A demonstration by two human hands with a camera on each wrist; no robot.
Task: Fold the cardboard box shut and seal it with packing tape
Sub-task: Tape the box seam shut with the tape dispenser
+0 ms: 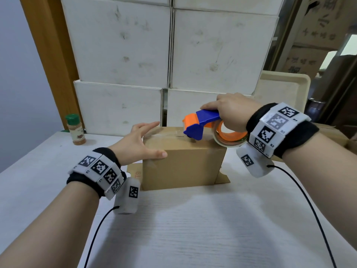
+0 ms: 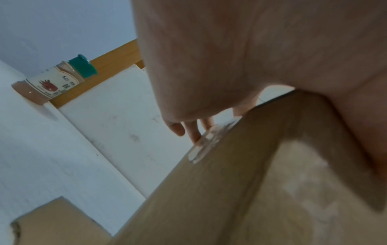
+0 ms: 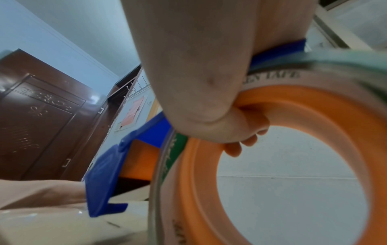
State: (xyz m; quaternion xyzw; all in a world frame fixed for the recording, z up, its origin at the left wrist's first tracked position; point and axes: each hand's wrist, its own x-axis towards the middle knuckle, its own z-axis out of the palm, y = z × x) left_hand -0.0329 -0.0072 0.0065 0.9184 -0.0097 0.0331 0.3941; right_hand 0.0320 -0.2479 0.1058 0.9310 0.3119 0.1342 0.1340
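A small brown cardboard box (image 1: 183, 167) stands on the white table with its top flaps folded down and clear tape along the top seam. My left hand (image 1: 141, 144) lies open over the box's left top edge, fingers straight and thumb against the front face; the left wrist view shows the fingertips (image 2: 195, 134) beside a tape end on the box (image 2: 240, 190). My right hand (image 1: 229, 111) grips the blue and orange tape dispenser (image 1: 201, 124), whose blue front rests on the box top. In the right wrist view my fingers curl through the orange tape roll core (image 3: 293, 106).
A spice jar (image 1: 75, 130) with a green cap stands at the table's back left. Stacked white boxes (image 1: 170, 55) form a wall right behind the cardboard box. A beige tray (image 1: 286, 88) leans at the back right. A flat cardboard piece (image 1: 135, 174) lies under the box.
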